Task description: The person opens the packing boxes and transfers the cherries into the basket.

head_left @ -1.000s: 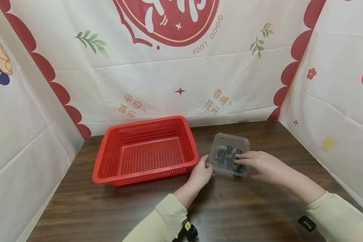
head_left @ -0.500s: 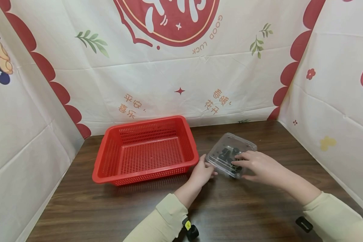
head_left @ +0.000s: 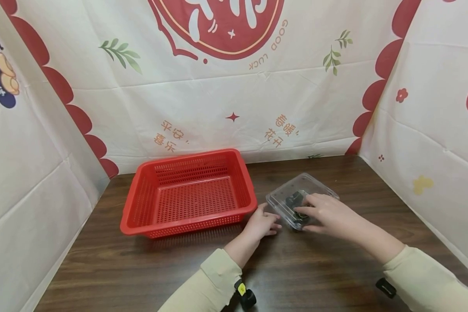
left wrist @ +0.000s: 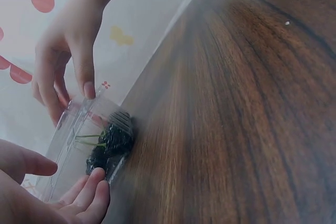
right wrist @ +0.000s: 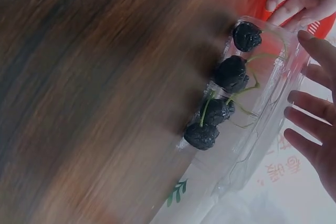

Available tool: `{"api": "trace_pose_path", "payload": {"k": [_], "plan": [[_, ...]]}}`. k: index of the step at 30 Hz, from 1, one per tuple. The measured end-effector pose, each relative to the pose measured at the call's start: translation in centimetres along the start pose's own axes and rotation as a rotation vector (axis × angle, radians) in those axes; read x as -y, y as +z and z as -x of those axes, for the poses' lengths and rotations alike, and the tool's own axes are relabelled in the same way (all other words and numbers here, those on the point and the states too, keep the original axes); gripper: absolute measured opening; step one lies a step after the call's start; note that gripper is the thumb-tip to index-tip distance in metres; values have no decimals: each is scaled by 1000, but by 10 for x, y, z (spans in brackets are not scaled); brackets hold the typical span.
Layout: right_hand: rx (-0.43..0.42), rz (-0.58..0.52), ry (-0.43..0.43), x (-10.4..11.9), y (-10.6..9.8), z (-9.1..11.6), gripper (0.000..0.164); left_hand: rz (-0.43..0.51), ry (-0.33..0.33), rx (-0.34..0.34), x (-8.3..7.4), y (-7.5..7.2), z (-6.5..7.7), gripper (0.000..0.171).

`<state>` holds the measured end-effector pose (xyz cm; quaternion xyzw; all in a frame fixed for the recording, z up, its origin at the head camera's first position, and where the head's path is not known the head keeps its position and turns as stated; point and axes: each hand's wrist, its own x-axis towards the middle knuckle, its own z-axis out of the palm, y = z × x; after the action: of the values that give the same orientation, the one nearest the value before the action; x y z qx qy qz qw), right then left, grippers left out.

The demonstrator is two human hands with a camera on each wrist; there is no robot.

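Observation:
A clear plastic lidded box [head_left: 308,181] lies on the table, turned at an angle. Inside are several round black lumps [right wrist: 231,74] with thin green stems, looking like dark seedling plugs. My right hand [head_left: 333,216] is over the box's right part, its straight, spread fingers on or just above the lid. At the near left corner is my left hand [head_left: 258,225], with its thumb and fingers apart and loosely extended. In the left wrist view its fingertips [left wrist: 97,176] are at the box's side; firm contact cannot be made out. My right hand hides part of the contents.
A red perforated basket [head_left: 196,219] stands left of the box, close to my left hand. Brown wooden table [head_left: 160,268] runs in front of both. A printed white cloth [head_left: 203,104] walls off the back and sides.
The box has turned on the table, its far corner shifting to the right. My right hand has moved slightly left with it, and my left hand's fingers have loosened from the corner.

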<state>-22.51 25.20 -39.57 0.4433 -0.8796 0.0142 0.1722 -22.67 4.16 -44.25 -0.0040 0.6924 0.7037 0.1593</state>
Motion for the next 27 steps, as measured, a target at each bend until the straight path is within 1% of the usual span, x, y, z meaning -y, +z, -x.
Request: {"api": "trace_pose_path", "payload": {"k": [3, 6, 11, 17, 23, 27], "plan": [[7, -36, 20, 2, 0, -2, 49, 2, -8, 6, 1, 2, 1, 56], [14, -58, 37, 4, 1, -5, 49, 0, -17, -3, 2, 4, 2, 51], [10, -49, 33, 6, 2, -7, 48, 12, -50, -15, 2, 7, 4, 42], [-8, -34, 26, 9, 3, -11, 47, 55, -77, 7, 1, 9, 5, 49], [-38, -8, 10, 10, 6, -15, 46, 81, -76, 41, 0, 8, 6, 55], [-50, 11, 12, 11, 9, -17, 48, 99, -73, 43, 1, 8, 6, 58]]}}
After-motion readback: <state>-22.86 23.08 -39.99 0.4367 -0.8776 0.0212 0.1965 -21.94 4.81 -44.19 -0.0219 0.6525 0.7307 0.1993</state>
